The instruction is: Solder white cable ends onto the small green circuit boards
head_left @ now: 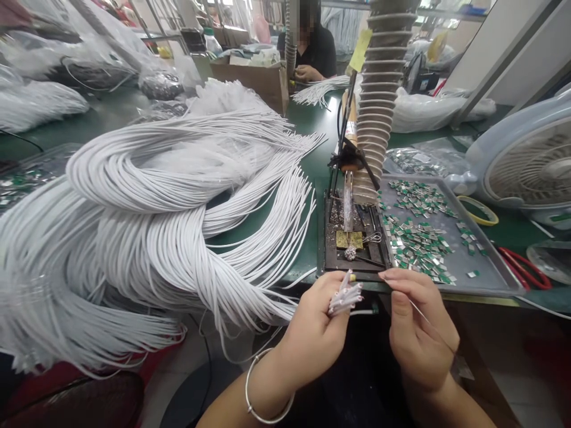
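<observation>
A great heap of looped white insulated cable (134,238) is sprawling over the left of the green tabletop (312,128), its loose ends fanning toward the person. The left hand (312,339), with a silver bangle (267,389) on its wrist, is closing firmly around a bundle of white cable ends (344,300). The bundle's long axis is slanting up and to the right, its tips pointing toward the dark metal soldering stand (352,261), where an upright soldering iron (348,202) is resting just ahead (the left hand is the nearer of the two to the iron's tip). The right hand (422,333) is held just beside the bundle, its thumb and forefinger pinching together on what looks like a thin pale wire (422,312) (it is too fine to be certain), which is slanting down and to the right. Farther right, a grey metal tray (488,261) is holding scattered silver-and-green metal pieces (419,244), red-handled scissors (524,267) are lying beyond its corner, and a pale electric fan (530,160) is standing at the edge of view.
</observation>
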Motion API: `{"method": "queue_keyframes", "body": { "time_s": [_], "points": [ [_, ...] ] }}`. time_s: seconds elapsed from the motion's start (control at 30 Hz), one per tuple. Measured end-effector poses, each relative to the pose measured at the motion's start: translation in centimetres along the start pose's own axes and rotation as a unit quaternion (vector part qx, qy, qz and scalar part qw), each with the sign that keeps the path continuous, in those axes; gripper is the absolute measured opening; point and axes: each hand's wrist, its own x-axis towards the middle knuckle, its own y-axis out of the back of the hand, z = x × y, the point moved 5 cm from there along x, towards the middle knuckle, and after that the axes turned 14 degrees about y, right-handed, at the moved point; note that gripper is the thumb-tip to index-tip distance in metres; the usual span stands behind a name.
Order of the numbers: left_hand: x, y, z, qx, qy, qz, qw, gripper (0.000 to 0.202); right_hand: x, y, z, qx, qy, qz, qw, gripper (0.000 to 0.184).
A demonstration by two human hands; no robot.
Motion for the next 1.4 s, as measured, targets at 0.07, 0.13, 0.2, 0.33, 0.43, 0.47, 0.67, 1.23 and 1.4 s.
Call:
{"method": "queue_keyframes", "body": {
  "time_s": [0.07,0.13,0.2,0.33,0.43,0.47,0.67,1.23,1.4],
  "points": [
    [-0.2,0.0,0.3,-0.005,-0.011,-0.012,1.0,0.022,-0.1,-0.1,-0.4,0.008,-0.006,-0.034,0.999,0.021],
    [-0.3,0.0,0.4,-0.023,0.008,-0.031,0.999,0.022,-0.2,-0.5,-0.7,0.026,-0.006,-0.076,0.997,0.021],
    [-0.3,-0.1,0.2,-0.047,0.046,-0.043,0.997,0.023,-0.3,-1.0,-1.0,0.044,0.001,-0.109,0.993,0.021],
    [-0.3,-0.1,-0.5,-0.097,0.105,-0.054,0.988,0.028,-0.2,-1.7,-1.2,0.066,0.01,-0.118,0.991,0.022],
    [-0.2,-0.1,-0.7,-0.124,0.121,-0.065,0.983,0.029,-0.1,-1.9,-1.1,0.073,0.009,-0.112,0.991,0.021],
    [-0.2,-0.1,-0.7,-0.13,0.125,-0.07,0.981,0.029,-0.1,-2.0,-1.1,0.074,0.009,-0.112,0.991,0.022],
    [-0.2,0.0,-0.8,-0.184,0.14,-0.043,0.972,0.03,-0.2,-1.9,-1.2,0.092,0.013,-0.094,0.991,0.023],
    [0.2,-0.2,-1.7,-0.236,0.125,-0.072,0.961,0.029,-1.7,-1.0,0.0,0.337,-0.124,-0.155,0.92,0.028],
    [0.5,-0.2,-2.3,-0.256,0.137,-0.072,0.954,0.03,-0.9,-0.1,0.4,0.282,-0.106,-0.134,0.944,0.028]
  ]
}}
